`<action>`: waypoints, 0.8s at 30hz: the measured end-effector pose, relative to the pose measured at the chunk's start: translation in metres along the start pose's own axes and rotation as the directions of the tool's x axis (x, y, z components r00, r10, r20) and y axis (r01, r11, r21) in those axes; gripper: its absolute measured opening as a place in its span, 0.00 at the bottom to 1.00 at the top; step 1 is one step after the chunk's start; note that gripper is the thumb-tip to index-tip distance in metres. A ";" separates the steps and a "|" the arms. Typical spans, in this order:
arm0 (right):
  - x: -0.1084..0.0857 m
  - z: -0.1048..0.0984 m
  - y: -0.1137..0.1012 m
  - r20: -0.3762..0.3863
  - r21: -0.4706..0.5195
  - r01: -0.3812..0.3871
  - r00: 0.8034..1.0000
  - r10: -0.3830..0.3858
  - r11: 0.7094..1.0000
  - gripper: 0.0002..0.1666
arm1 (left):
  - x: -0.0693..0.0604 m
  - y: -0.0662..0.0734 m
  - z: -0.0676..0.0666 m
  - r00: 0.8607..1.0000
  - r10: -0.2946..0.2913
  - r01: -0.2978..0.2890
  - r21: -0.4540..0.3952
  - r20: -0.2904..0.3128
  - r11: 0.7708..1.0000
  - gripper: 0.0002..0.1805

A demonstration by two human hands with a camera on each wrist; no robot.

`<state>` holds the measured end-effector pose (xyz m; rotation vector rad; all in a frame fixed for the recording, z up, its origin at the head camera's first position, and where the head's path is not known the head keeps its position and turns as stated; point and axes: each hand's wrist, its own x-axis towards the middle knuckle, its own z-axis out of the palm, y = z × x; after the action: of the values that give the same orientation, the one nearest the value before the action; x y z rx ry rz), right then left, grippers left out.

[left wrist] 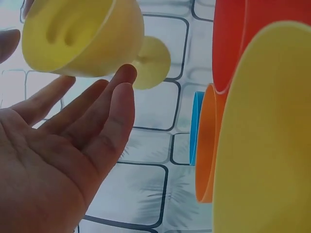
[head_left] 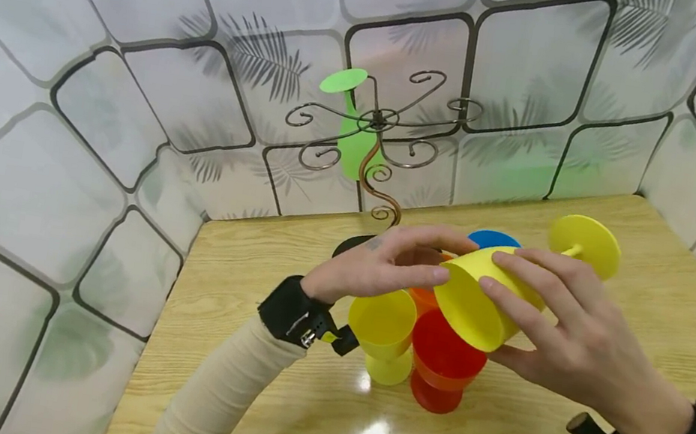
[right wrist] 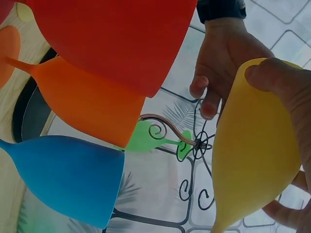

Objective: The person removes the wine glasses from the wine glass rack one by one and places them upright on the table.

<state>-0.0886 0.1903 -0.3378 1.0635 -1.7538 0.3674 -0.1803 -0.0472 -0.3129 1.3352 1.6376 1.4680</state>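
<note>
At right of centre, a person's right hand [head_left: 582, 337] grips a tilted yellow goblet [head_left: 466, 311] around its bowl, leaving the stem free; the left hand [head_left: 381, 264], fingers extended, holds nothing firmly, perhaps steadying the rim, contact unclear.

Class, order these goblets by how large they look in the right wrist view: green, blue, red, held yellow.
1. Red goblet and yellow goblet: too alike to rank, both partly out of frame.
2. Blue goblet.
3. Green goblet, farther from the camera.
</note>
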 end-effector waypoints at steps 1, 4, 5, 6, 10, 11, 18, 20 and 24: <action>-0.001 -0.001 0.000 0.000 0.001 -0.021 1.000 0.021 1.000 0.32 | 0.000 0.000 0.000 1.000 0.003 -0.003 -0.007 0.003 1.000 0.25; -0.003 -0.003 0.001 -0.014 0.005 -0.082 0.997 0.082 0.997 0.35 | -0.001 -0.001 0.001 1.000 0.002 -0.002 0.012 0.003 1.000 0.27; -0.003 -0.002 0.001 -0.028 0.010 -0.101 0.994 0.102 0.995 0.36 | -0.001 -0.001 0.001 1.000 0.003 -0.004 0.028 0.002 1.000 0.27; -0.004 -0.002 0.001 -0.038 0.015 -0.121 0.992 0.121 0.993 0.37 | -0.001 -0.001 0.001 1.000 0.007 -0.007 0.056 0.000 0.998 0.27; -0.005 -0.002 0.001 -0.078 0.056 -0.197 0.976 0.201 0.979 0.40 | -0.003 -0.001 -0.001 1.000 0.022 -0.019 0.171 -0.016 0.985 0.27; -0.006 -0.002 0.002 -0.081 0.064 -0.216 0.972 0.221 0.974 0.41 | -0.003 0.000 -0.001 0.999 0.023 -0.018 0.199 -0.023 0.980 0.27; -0.023 -0.004 0.010 -0.004 0.083 -0.351 0.936 0.353 0.933 0.52 | -0.007 -0.002 0.000 0.998 0.012 0.009 0.298 -0.069 0.954 0.29; -0.030 -0.003 0.012 0.027 0.077 -0.387 0.922 0.386 0.919 0.54 | -0.007 -0.003 0.002 0.997 0.006 0.018 0.333 -0.072 0.943 0.30; -0.044 -0.003 0.013 0.067 0.077 -0.452 0.892 0.448 0.889 0.57 | -0.006 -0.004 0.005 0.998 0.003 0.020 0.387 -0.058 0.922 0.30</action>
<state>-0.0928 0.2210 -0.3717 0.7183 -2.0399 0.7203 -0.1750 -0.0502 -0.3187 1.4990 2.0464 1.2246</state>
